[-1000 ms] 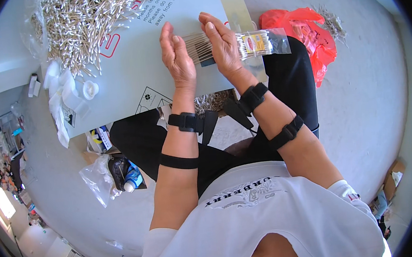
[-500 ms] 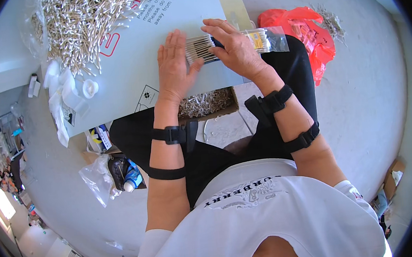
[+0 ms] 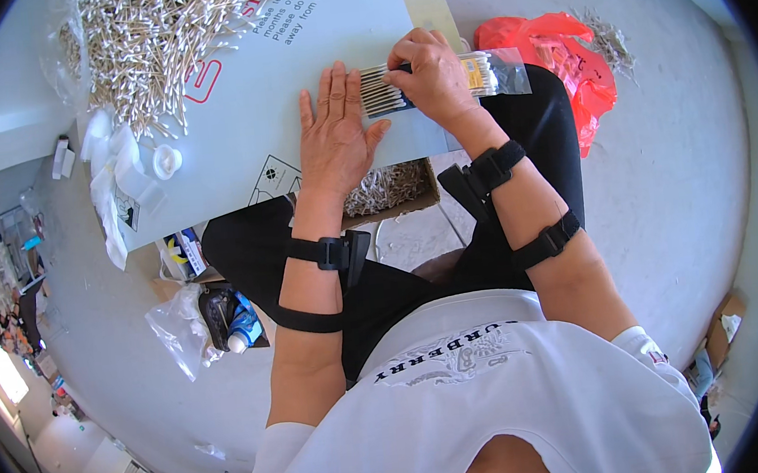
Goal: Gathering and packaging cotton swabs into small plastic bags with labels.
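Cotton swabs (image 3: 382, 91) lie side by side in a flat row on the table. Their right part runs under my right hand to a clear plastic bag (image 3: 511, 71) with a yellow label and white swab tips showing. My left hand (image 3: 332, 137) rests flat, its fingers stretched out and its finger side against the row's left end. Over the middle of the row my right hand (image 3: 434, 77) is closed, thumb and fingers pinched together at the bag's near end. Its fingers hide part of that end and a dark blue patch there.
A big heap of loose swabs (image 3: 155, 49) covers the table's far left. Nearer stand a white roll (image 3: 166, 162) and crumpled white plastic (image 3: 105, 197). A carton of swabs (image 3: 388, 191) sits below the table edge. A red plastic bag (image 3: 563, 67) lies at right.
My left hand has slid right, and the swab row's left end has moved right with it. My right hand's fingers have gone from spread to pinched.
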A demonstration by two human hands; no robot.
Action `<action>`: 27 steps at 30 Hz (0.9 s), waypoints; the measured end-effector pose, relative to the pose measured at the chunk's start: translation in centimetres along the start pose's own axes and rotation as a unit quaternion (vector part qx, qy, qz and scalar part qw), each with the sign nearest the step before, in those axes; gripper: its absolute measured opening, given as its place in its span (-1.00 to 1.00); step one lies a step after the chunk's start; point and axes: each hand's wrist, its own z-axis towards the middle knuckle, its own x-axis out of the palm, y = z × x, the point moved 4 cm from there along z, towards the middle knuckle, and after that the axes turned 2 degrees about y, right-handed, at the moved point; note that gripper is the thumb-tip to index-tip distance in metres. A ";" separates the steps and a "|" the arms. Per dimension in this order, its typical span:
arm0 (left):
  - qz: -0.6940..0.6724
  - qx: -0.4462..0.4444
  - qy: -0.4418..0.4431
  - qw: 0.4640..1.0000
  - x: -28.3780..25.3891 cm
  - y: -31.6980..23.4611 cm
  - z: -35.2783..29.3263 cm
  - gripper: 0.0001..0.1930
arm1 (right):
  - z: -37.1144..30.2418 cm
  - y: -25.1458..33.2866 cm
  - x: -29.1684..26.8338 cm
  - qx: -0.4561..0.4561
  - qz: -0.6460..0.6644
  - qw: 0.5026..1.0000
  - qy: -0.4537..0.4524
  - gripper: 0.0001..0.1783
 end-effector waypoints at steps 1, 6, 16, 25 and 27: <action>-0.002 0.000 -0.001 1.000 0.0 0.0 0.0 -0.21 | 0.2 -0.1 0.1 0.014 -0.008 1.000 0.018 -0.86; -0.011 0.005 -0.009 1.000 0.0 0.0 0.1 -0.22 | 0.6 -0.8 0.5 0.017 -0.020 0.998 0.049 -0.84; -0.466 -0.078 -0.218 0.854 -0.2 1.1 1.7 -0.39 | -1.9 -0.4 2.7 0.136 0.451 0.876 -0.109 -0.62; -0.611 -0.122 -0.254 0.740 1.1 -0.7 2.5 -0.39 | -2.2 -0.7 3.3 0.178 0.571 0.792 -0.124 -0.60; -0.598 -0.121 -0.267 0.746 0.6 0.0 1.9 -0.40 | -1.9 -1.2 1.9 0.162 0.534 0.819 -0.129 -0.61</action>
